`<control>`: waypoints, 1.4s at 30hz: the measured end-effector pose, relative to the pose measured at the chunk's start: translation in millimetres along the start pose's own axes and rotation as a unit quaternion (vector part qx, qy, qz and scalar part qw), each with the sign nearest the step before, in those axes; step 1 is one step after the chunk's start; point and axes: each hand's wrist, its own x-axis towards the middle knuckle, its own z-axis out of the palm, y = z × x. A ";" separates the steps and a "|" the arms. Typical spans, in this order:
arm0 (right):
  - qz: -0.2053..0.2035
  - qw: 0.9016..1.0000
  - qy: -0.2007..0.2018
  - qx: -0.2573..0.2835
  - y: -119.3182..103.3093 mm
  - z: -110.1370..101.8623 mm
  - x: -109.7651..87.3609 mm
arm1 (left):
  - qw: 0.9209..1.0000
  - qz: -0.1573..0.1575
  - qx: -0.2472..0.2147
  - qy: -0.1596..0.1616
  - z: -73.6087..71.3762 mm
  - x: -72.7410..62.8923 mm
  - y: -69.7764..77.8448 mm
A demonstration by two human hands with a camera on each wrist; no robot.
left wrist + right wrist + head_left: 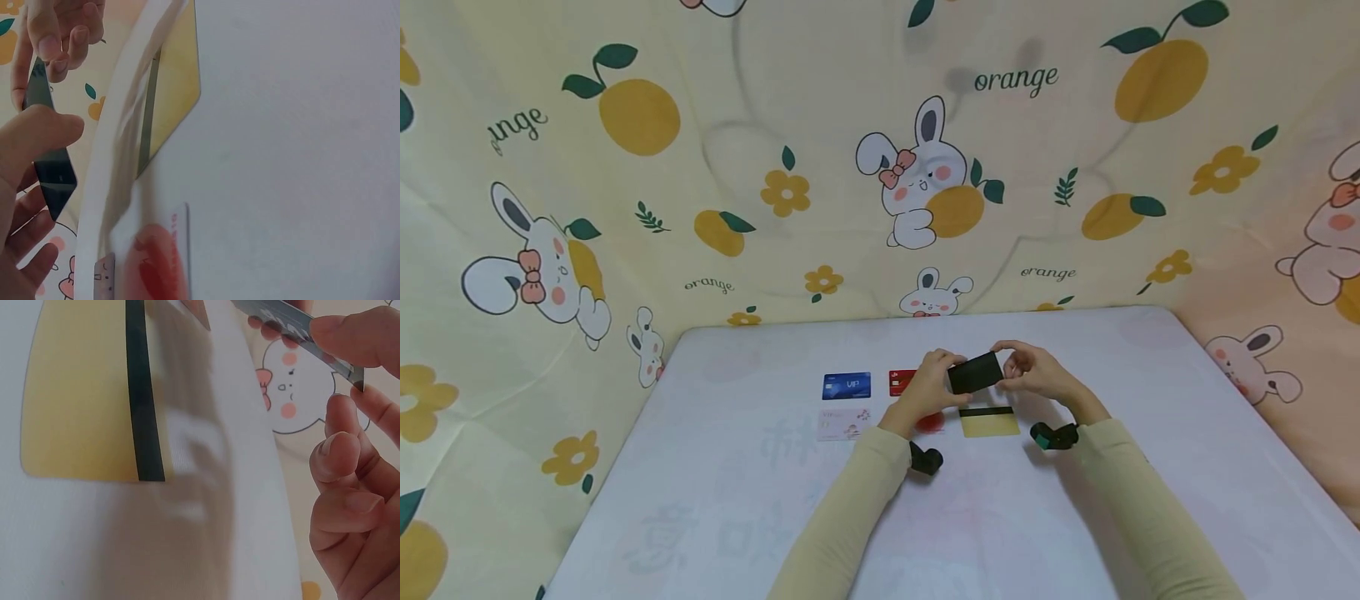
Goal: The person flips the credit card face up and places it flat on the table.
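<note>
A dark card (975, 373) is held up above the table, tilted, between both hands. My left hand (929, 385) pinches its left end, the thumb across the face in the left wrist view. At the opposite end, my right hand (1036, 372) pinches a corner between thumb and index finger, its other fingers curled loosely in the right wrist view. Just below lies a gold card (989, 423) with a black stripe. Left of it is a pale card with a red design (159, 262), partly behind the left hand. A red card (901, 382) is also partly covered by that hand.
Farther left on the white table (715, 500) lie a blue VIP card (847, 386) and, below it, a pale pink card (844, 424). A patterned cloth (820, 100) with rabbits and oranges hangs behind the table. Each wrist wears a small black device.
</note>
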 end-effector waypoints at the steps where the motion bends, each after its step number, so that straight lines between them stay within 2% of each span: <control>1: -0.002 1.000 0.000 0.001 -0.5 0.4 0.1 | 1.000 0.000 0.000 -0.001 -0.4 0.2 0.6; 7: -0.007 1.000 -0.005 0.010 -4.1 3.8 1.3 | 1.000 -0.003 -0.023 -0.005 -2.8 1.7 5.3; 14: -0.016 1.000 -0.010 0.009 -6.3 8.4 3.4 | 1.000 0.016 -0.025 0.007 -3.4 2.7 7.0; 21: -0.019 1.000 -0.009 0.004 -6.8 10.0 3.9 | 0.999 0.012 -0.033 0.002 -5.0 3.1 10.3; 31: -0.021 1.000 -0.008 0.014 -11.4 9.5 3.4 | 0.998 0.013 -0.052 0.013 -8.2 1.6 10.1; 42: 0.000 0.999 -0.011 0.031 -9.5 9.9 -0.1 | 0.996 0.018 -0.079 0.033 -7.7 0.9 9.1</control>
